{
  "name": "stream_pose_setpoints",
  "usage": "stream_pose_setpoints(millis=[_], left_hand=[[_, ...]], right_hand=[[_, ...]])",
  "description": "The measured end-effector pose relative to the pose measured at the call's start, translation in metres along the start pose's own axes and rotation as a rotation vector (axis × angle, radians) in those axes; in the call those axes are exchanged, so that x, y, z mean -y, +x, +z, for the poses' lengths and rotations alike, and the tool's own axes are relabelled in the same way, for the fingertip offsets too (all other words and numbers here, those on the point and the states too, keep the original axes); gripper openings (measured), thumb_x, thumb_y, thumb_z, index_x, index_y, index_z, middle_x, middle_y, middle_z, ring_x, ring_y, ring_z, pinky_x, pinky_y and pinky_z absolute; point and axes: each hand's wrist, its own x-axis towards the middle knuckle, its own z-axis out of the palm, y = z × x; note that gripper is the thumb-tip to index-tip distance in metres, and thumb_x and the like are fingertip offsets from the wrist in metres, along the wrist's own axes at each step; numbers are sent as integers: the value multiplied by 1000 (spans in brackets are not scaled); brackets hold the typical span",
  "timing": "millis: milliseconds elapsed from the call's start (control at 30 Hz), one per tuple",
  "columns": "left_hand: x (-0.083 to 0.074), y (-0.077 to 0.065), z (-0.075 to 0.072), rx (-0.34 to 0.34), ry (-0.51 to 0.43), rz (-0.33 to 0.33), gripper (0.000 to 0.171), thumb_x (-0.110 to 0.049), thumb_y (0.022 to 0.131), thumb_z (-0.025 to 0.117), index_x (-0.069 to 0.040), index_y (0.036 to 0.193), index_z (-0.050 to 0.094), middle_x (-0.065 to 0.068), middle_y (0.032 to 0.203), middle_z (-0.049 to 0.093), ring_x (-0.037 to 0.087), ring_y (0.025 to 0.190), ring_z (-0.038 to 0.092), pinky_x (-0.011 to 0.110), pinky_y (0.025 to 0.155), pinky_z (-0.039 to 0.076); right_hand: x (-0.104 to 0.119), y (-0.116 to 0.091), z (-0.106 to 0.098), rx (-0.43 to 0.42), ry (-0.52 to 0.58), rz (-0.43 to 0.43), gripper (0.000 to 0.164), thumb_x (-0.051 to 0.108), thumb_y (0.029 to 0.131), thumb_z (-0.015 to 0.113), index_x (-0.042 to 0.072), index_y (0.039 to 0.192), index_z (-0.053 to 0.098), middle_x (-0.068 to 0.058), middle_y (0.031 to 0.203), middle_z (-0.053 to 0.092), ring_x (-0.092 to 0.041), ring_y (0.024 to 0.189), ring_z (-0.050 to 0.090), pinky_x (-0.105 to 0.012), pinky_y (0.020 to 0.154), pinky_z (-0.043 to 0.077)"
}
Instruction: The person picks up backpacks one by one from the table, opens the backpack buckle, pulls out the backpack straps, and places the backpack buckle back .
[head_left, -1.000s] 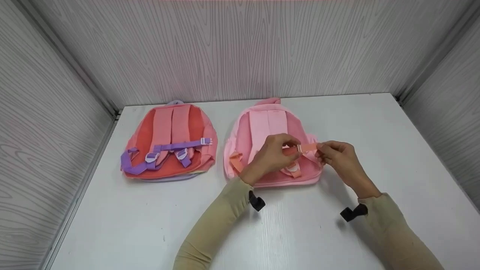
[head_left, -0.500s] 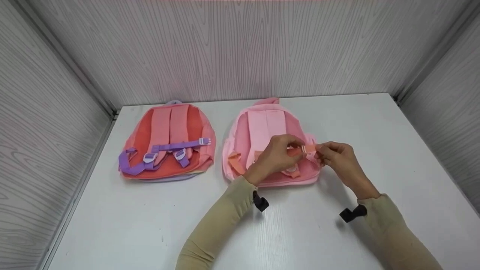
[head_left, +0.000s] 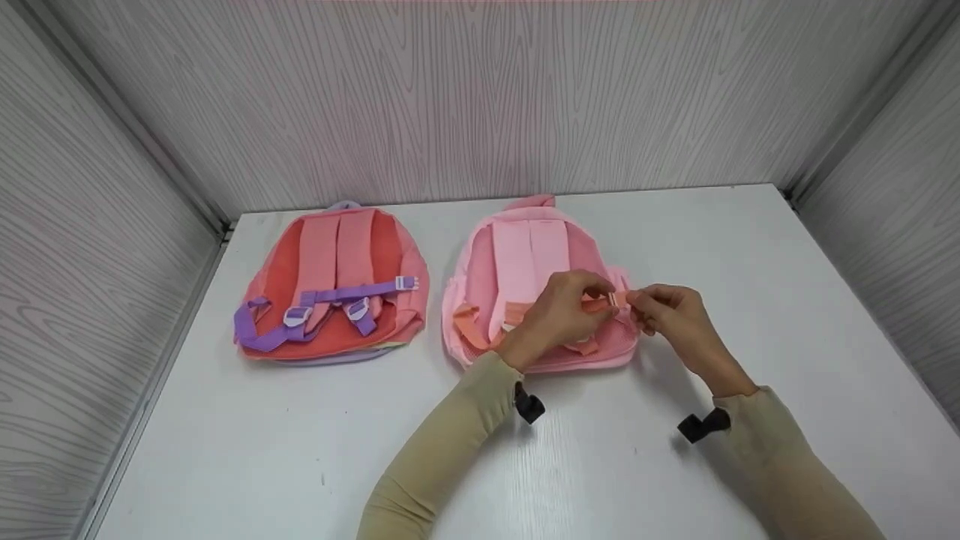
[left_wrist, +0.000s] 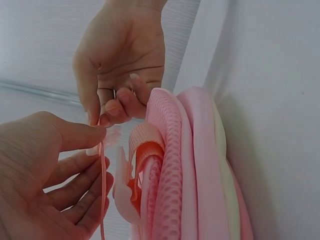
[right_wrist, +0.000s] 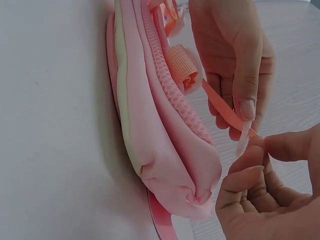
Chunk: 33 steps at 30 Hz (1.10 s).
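Note:
A pink backpack [head_left: 551,251] lies on the table with its back panel and shoulder straps up. Over its lower right part, my left hand [head_left: 566,307] pinches a pale buckle [right_wrist: 243,140] between thumb and fingers. An orange strap [right_wrist: 225,107] runs through that buckle. Just right of it, my right hand [head_left: 671,311] pinches the short strap end between thumb and forefinger. In the left wrist view the two hands' fingertips nearly meet, beside the bag's mesh panel [left_wrist: 167,130]. A second pale adjuster [left_wrist: 125,192] with an orange loop hangs against the bag.
To the left lies a red-and-coral backpack [head_left: 386,251], also back side up. Its purple strap [head_left: 360,291] crosses the panel and ends in a white buckle [head_left: 406,283]. The white table [head_left: 247,442] meets grey wood-grain walls [head_left: 480,97] behind and at the sides.
My left hand and the buckle have moved right toward my right hand, and the strap length between them has become shorter. My right hand has stayed nearly in place.

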Motion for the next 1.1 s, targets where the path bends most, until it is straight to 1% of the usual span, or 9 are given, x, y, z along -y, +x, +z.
stream_pose_setpoints(millis=[100, 233, 333, 467, 567, 733, 900, 1100], left_hand=[[-1, 2, 2, 9, 3, -32, 25, -14, 98, 73, -9, 122, 78, 0, 114, 76, 11, 106, 66, 24, 99, 56], [-2, 4, 5, 17, 13, -62, 25, -16, 99, 73, -10, 123, 78, -1, 113, 75, 11, 103, 65, 21, 95, 55], [-2, 4, 8, 18, 21, -71, 25, -16, 99, 73, -9, 123, 77, -1, 111, 75, 11, 99, 64, 19, 92, 55], [-2, 5, 12, 13, 30, -66, 24, -16, 99, 73, -9, 121, 78, -1, 109, 75, 11, 97, 63, 18, 89, 54], [-1, 7, 13, 12, 41, -62, 23, -16, 99, 73, -9, 120, 78, 0, 108, 74, 11, 97, 63, 18, 90, 53], [1, 6, 15, 20, 55, -78, 26, -16, 98, 73, -7, 122, 77, 1, 109, 74, 11, 97, 64, 17, 89, 52], [3, 3, 16, 22, 73, -76, 27, -17, 98, 74, -6, 123, 76, 2, 107, 73, 14, 94, 63, 18, 83, 51], [2, 2, 15, 33, 102, -66, 27, -18, 99, 74, -6, 123, 76, 2, 102, 70, 13, 90, 61, 17, 76, 47]], right_hand=[[1, 1, 0, -8, -60, -18, 33, 22, 106, 69, -10, 110, 71, 3, 76, 64, -8, 67, 54, -22, 61, 46], [1, 1, -2, -27, -142, -25, 34, 24, 106, 69, -9, 108, 71, 6, 71, 56, -7, 64, 49, -22, 59, 41], [0, 2, -3, -29, -204, -25, 34, 26, 106, 69, -8, 108, 71, 8, 69, 53, -6, 64, 47, -23, 58, 40], [-3, 3, -4, -27, -255, -28, 33, 26, 106, 68, -7, 106, 72, 8, 67, 52, -7, 64, 47, -24, 58, 39], [-4, 4, -4, -30, -275, -37, 32, 25, 106, 67, -7, 104, 72, 8, 68, 53, -7, 66, 48, -24, 59, 40], [-8, 7, -3, -23, -311, -41, 29, 23, 106, 66, -6, 101, 73, 5, 74, 58, -8, 70, 51, -23, 63, 44], [-11, 7, -3, -11, -308, -58, 30, 24, 106, 68, -5, 101, 74, 1, 79, 62, -9, 73, 55, -23, 66, 47], [-11, 6, -3, -13, -320, -70, 33, 27, 105, 69, -5, 103, 75, -1, 81, 63, -9, 73, 56, -24, 65, 47]])
